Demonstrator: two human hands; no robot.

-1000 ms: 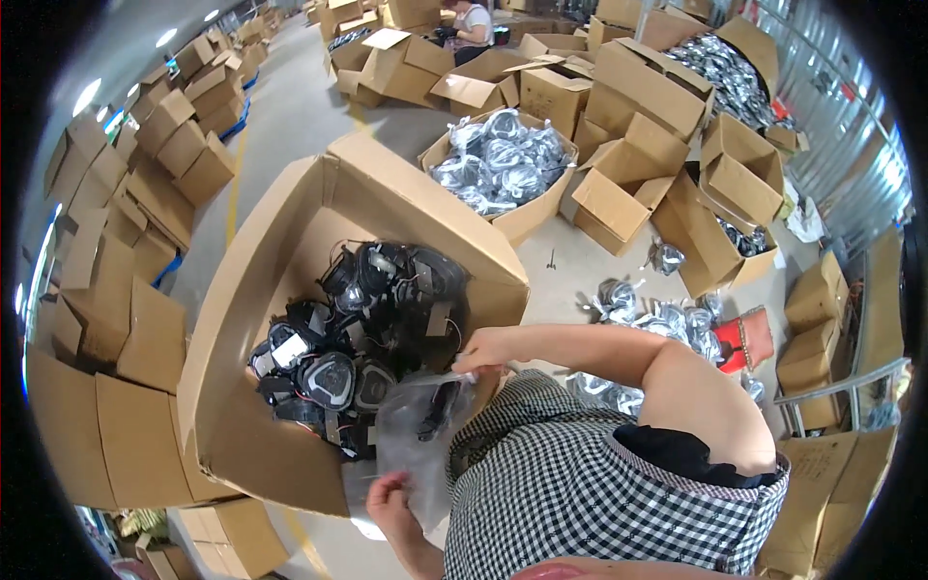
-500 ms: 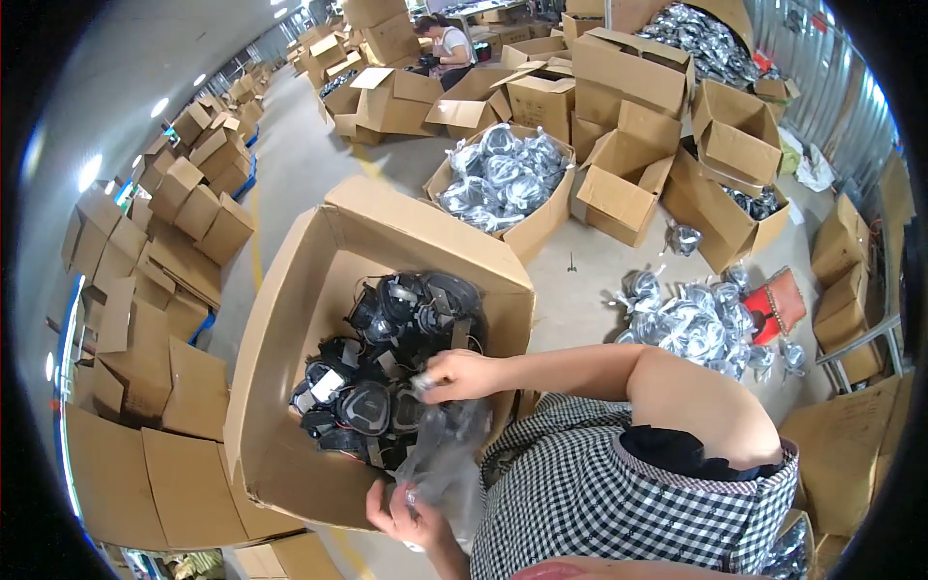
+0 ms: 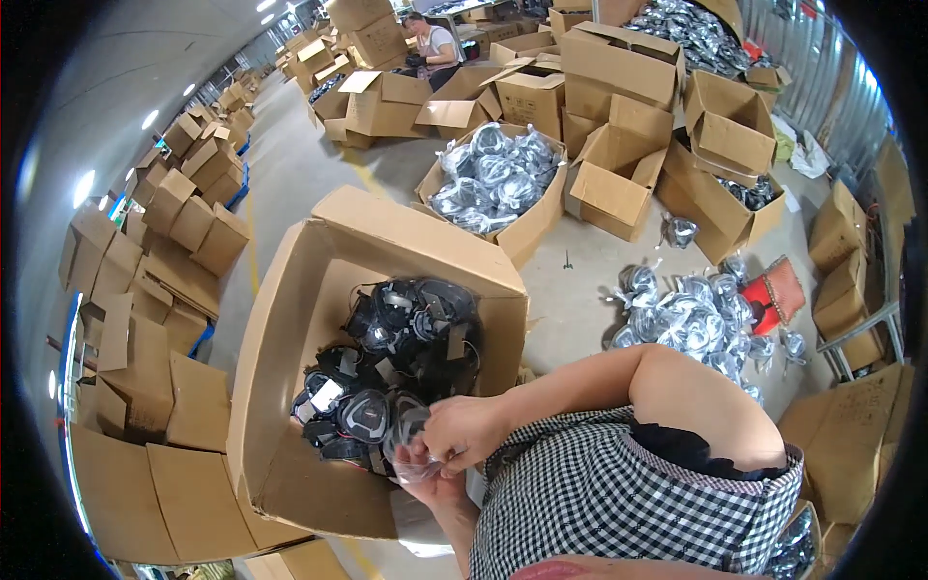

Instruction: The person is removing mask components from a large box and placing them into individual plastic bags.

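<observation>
A large open cardboard box (image 3: 280,387) stands before me, holding several black rounded parts (image 3: 365,414) with wires and pale labels. Over its near edge both hands meet around a clear plastic bag (image 3: 416,471). My left hand (image 3: 440,486) is closed on the bag from below, fingers partly behind the film. Just above it, my right hand (image 3: 466,431) is closed at the bag's upper part, fingertips pinched. A dark rounded shape shows by the bag at my right fingertips; whether it is inside cannot be made out.
Clear-bagged parts fill another box (image 3: 498,179) ahead, and more bagged parts (image 3: 691,314) lie on the floor at right beside a red bag (image 3: 776,298). Open cartons (image 3: 626,159) crowd the far side; stacked boxes (image 3: 135,367) line the left. A person (image 3: 435,53) sits far off.
My right hand has drawn back from the black parts toward my left hand. My left hand has risen to meet it, and the bag that hung loosely between them is now gathered.
</observation>
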